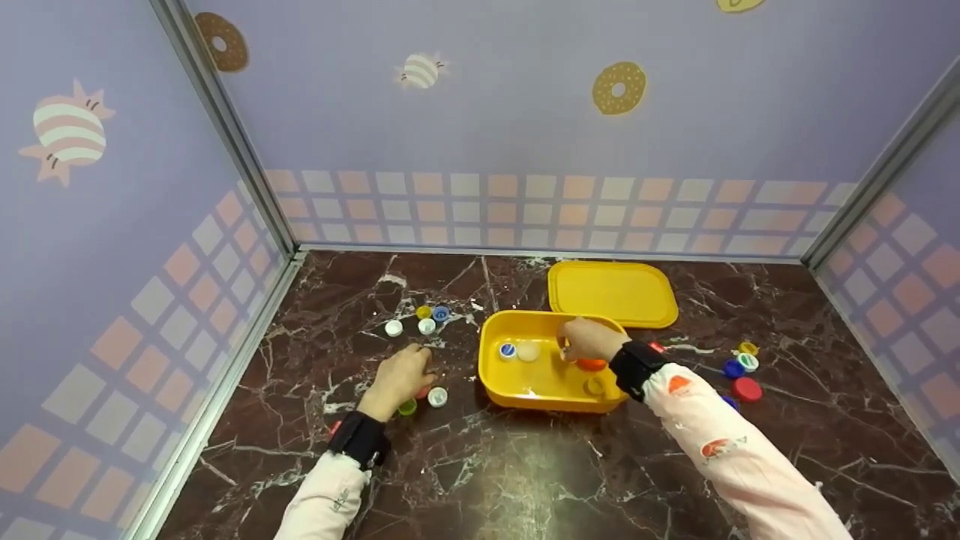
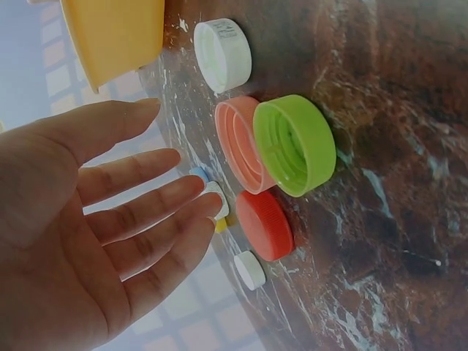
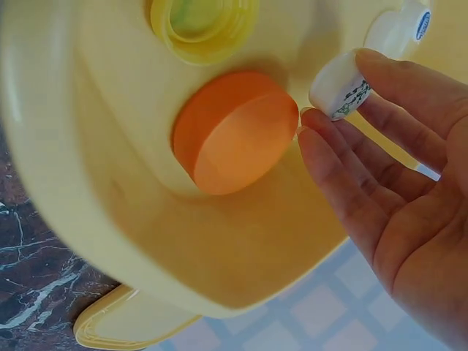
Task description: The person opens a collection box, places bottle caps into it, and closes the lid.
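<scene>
Inside the yellow plastic box (image 1: 540,400), my right hand (image 1: 592,340) pinches a small white bottle cap (image 3: 338,86) with green print between thumb and fingertips. Just beside it on the box floor lie an orange cap (image 3: 234,135) and a yellow cap (image 3: 172,40). Two pale caps, one with a blue top (image 1: 508,350), sit toward the box's left. My left hand (image 1: 397,379) hovers with loosely extended fingers and nothing held. Close to its fingertips on the table are a lime green cap (image 2: 322,150), a salmon cap (image 2: 235,142), a red cap (image 2: 267,228) and a white cap (image 2: 232,57).
Behind the box lies its flat yellow lid (image 1: 615,292). Several small caps, including a blue one (image 1: 441,313), are grouped at the back left. More caps, among them a red one (image 1: 747,389), lie right of the box. Patterned walls enclose the dark marbled table (image 1: 450,480).
</scene>
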The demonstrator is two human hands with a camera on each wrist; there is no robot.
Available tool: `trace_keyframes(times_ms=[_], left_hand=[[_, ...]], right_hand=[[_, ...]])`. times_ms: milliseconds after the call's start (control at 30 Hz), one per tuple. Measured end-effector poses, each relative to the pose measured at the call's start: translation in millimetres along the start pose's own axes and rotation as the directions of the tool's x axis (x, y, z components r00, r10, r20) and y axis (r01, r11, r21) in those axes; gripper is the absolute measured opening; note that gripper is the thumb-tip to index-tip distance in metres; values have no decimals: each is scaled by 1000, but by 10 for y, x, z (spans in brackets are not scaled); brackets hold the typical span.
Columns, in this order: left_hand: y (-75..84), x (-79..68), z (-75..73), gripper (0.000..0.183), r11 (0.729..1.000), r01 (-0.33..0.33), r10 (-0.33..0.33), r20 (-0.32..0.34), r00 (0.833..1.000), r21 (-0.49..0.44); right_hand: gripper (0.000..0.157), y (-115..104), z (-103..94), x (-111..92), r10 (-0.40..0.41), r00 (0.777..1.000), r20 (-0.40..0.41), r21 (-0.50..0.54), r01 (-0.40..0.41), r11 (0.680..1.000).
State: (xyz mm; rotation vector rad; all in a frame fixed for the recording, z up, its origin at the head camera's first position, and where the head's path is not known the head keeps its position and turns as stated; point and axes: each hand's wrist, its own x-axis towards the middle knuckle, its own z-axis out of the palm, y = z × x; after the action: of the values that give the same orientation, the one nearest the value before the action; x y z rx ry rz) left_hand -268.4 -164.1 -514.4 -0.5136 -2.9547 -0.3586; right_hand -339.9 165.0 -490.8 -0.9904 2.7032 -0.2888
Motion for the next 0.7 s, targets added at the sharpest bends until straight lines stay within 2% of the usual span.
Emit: trace_keyframes(times_ms=[367, 700], left_hand=[[-22, -31, 37, 21, 1000, 18, -18, 24, 1000, -9], [-38, -71, 46, 21, 1000, -10, 10, 20, 1000, -15]], right_hand=[[12, -52, 37, 40, -8, 1000, -7, -12, 7, 1000], [10, -82, 82, 110, 67, 997, 42, -25, -66, 997]])
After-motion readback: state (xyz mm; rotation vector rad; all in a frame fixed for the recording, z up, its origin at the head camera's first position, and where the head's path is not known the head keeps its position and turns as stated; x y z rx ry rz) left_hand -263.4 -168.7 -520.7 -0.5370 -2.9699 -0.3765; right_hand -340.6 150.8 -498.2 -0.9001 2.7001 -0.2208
